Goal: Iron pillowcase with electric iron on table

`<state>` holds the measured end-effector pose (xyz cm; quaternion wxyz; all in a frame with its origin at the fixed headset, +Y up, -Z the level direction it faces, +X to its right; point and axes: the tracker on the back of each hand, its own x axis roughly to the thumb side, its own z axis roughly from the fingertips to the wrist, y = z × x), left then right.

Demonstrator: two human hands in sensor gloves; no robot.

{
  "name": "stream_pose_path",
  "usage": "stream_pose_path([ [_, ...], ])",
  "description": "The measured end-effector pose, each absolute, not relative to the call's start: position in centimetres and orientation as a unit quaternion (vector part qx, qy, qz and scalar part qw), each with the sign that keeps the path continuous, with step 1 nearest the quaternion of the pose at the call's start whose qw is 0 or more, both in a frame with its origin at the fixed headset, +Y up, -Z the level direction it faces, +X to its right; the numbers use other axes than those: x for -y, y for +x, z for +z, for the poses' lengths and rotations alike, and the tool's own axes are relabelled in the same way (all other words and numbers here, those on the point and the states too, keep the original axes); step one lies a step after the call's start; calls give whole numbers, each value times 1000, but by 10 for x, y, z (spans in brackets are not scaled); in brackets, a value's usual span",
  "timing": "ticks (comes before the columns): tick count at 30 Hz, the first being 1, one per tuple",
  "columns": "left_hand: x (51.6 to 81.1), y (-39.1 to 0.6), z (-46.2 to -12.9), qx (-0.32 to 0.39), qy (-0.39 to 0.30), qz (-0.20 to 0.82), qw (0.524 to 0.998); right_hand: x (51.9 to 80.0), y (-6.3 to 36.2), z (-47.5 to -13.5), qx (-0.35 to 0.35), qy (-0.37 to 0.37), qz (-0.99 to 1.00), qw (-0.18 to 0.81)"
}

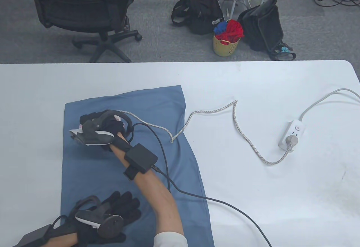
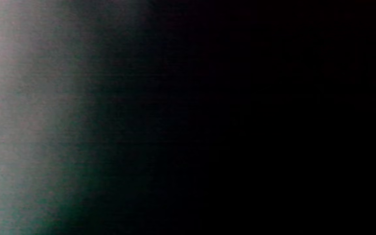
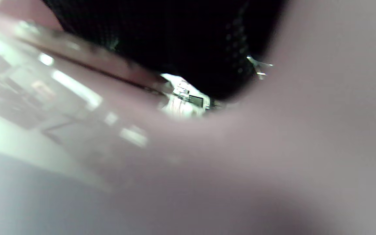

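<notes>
Right hand [image 1: 108, 126] grip wraps iron [image 1: 77, 134] handle, soleplate on pillowcase [image 1: 157, 112] upper left. Pillowcase long axis runs near-far on desk [image 1: 253, 84]; unironed cloth lies right of and nearer than iron. Left hand [image 1: 112, 210] flat, fingers spread, pressing near edge.

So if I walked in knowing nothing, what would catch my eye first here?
Probably the blue pillowcase spread on the white table, with the right hand gripping an iron on its left part. The left hand rests flat on the pillowcase's near end. A braided cord snakes right to a power strip.
</notes>
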<state>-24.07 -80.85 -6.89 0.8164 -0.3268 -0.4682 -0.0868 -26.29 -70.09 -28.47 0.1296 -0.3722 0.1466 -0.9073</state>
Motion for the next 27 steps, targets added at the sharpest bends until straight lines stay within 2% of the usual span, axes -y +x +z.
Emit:
stream_pose_path([
  [3, 808, -241, -69, 470, -325, -89, 816, 692, -275, -271, -162, -397, -889, 157],
  [6, 808, -241, -69, 471, -324, -90, 815, 696, -283, -276, -144, -383, -900, 152],
  [10, 808, -241, -69, 471, -324, -89, 816, 725, -285, -300, -112, -336, -922, 155],
  [12, 809, -241, -69, 471, -325, -88, 815, 732, -282, -308, -158, -303, -926, 158],
  [21, 809, -241, -69, 471, -328, -86, 814, 733, -254, -356, -165, -228, -946, 164],
  [27, 810, -241, -69, 471, -331, -82, 813, 727, -232, -367, -166, -210, -948, 171],
])
